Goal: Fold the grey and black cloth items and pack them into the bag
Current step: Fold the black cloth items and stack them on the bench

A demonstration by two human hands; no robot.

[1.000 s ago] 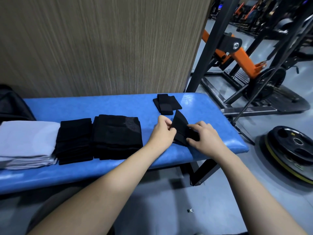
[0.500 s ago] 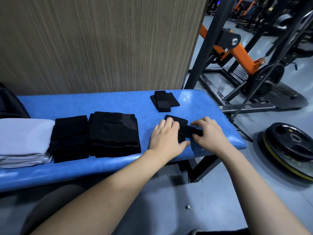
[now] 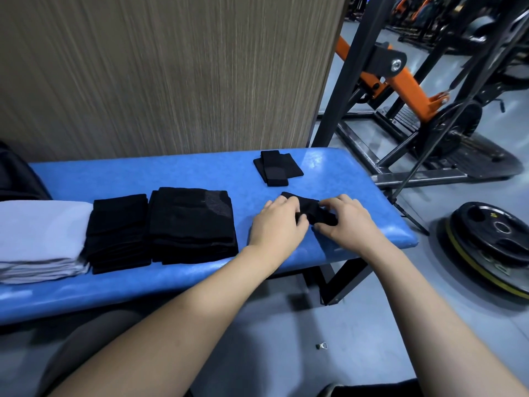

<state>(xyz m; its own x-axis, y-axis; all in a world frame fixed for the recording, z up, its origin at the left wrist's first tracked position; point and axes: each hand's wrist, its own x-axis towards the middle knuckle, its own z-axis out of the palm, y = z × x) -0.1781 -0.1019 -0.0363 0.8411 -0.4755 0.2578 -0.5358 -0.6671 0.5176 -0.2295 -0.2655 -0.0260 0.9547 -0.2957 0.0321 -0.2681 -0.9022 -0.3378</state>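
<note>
A small black cloth (image 3: 310, 209) lies on the right part of the blue bench (image 3: 186, 173). My left hand (image 3: 279, 222) and my right hand (image 3: 346, 219) both hold it, fingers curled on its edges, and cover much of it. Behind them sits a folded small black cloth (image 3: 277, 167). To the left stand a large folded black stack (image 3: 191, 224), a narrower folded black stack (image 3: 118, 230) and a folded grey stack (image 3: 40, 239). A dark bag (image 3: 15, 179) shows partly at the far left edge.
A wood-grain wall (image 3: 171, 73) runs behind the bench. Right of it stands a black and orange gym frame (image 3: 395, 78). Weight plates (image 3: 498, 239) lie on the grey floor beside the bench end. A small metal clip (image 3: 322, 345) lies on the floor.
The small black cloth was held up on edge, then laid flat on the bench under my left palm. Now both hands grip it, the left hand's fingers curled on it.
</note>
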